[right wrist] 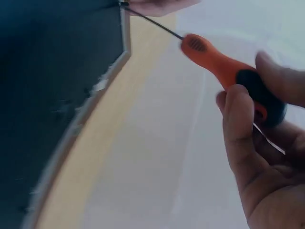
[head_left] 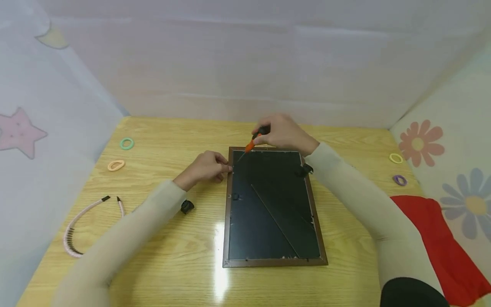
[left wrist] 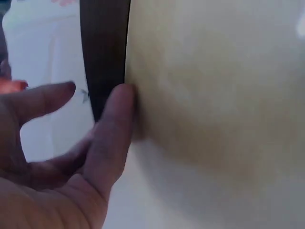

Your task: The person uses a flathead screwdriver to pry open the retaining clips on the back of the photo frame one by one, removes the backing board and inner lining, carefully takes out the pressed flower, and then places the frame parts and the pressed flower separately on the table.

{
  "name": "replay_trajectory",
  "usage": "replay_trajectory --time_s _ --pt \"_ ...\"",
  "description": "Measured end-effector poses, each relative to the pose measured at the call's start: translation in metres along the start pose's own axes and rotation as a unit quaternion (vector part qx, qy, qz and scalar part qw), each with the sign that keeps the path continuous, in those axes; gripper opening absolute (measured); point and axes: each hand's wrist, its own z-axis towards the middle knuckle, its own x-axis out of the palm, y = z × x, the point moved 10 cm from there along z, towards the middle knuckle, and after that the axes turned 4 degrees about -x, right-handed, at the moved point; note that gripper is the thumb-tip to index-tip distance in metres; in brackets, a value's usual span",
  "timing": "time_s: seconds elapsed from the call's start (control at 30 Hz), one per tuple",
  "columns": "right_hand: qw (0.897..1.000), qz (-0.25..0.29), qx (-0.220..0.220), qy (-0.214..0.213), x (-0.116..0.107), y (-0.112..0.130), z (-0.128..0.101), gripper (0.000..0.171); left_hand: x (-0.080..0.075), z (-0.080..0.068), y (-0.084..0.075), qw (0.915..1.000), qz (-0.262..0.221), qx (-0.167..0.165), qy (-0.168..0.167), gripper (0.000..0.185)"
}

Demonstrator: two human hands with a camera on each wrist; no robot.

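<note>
A picture frame [head_left: 226, 221] with a brown border lies back side up on the wooden table, its dark backing board [head_left: 268, 213] showing. My right hand [head_left: 284, 133] grips the orange and black handle of a screwdriver [right wrist: 214, 62] over the frame's far edge. The thin shaft slants down to the frame's left inner edge, near the far corner. My left hand [head_left: 207, 166] touches the frame's left side near that corner. One of its fingertips [left wrist: 123, 93] lies against the outer side of the border, and another finger stretches out above it.
A black clip [head_left: 187, 207] lies left of the frame. Farther left are a pink toothed headband [head_left: 70, 230], a green ring [head_left: 126, 143] and an orange ring [head_left: 116, 165]. Yellow [head_left: 396, 158] and purple rings [head_left: 400, 180] and red cloth [head_left: 433, 230] are at right.
</note>
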Motion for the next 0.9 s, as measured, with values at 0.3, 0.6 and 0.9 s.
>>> replay_trajectory --time_s 0.3,0.6,0.9 --pt "0.933 0.33 0.079 -0.123 -0.026 -0.088 -0.052 0.034 -0.032 0.026 -0.034 0.9847 0.075 0.098 -0.123 0.031" --pt "0.869 0.443 0.031 -0.218 -0.031 -0.114 -0.093 0.024 -0.007 0.061 -0.048 0.9733 0.148 0.153 -0.086 0.035" --pt "0.85 0.444 -0.038 -0.281 -0.04 -0.109 -0.116 0.019 -0.014 0.062 -0.038 0.9709 0.171 0.151 -0.072 0.022"
